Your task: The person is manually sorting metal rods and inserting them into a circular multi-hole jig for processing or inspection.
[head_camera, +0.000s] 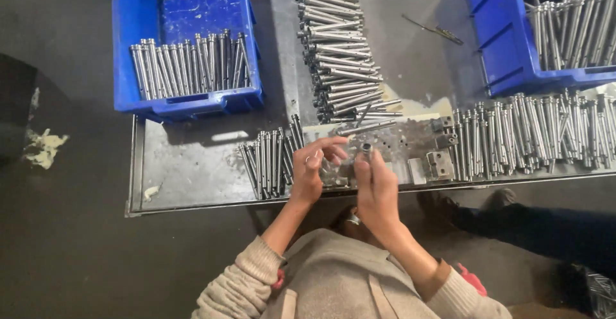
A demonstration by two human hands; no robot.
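My left hand (pixel 314 168) and my right hand (pixel 375 181) meet at the front edge of a dark metal table (pixel 192 171). The right hand's fingertips pinch a small silver metal sleeve (pixel 366 147) held upright. The left hand's fingers curl beside it, thumb and forefinger close together near a thin rod; what they hold is unclear. Just left of the hands lies a small row of silver metal rods (pixel 269 162). Below the hands sits a grey metal fixture plate (pixel 410 149).
A blue bin (pixel 186 11) with a row of rods stands at the back left. A long pile of rods (pixel 337 43) runs up the middle. Another blue bin (pixel 507 43) of rods is at the right, with a rod row (pixel 532 136) before it.
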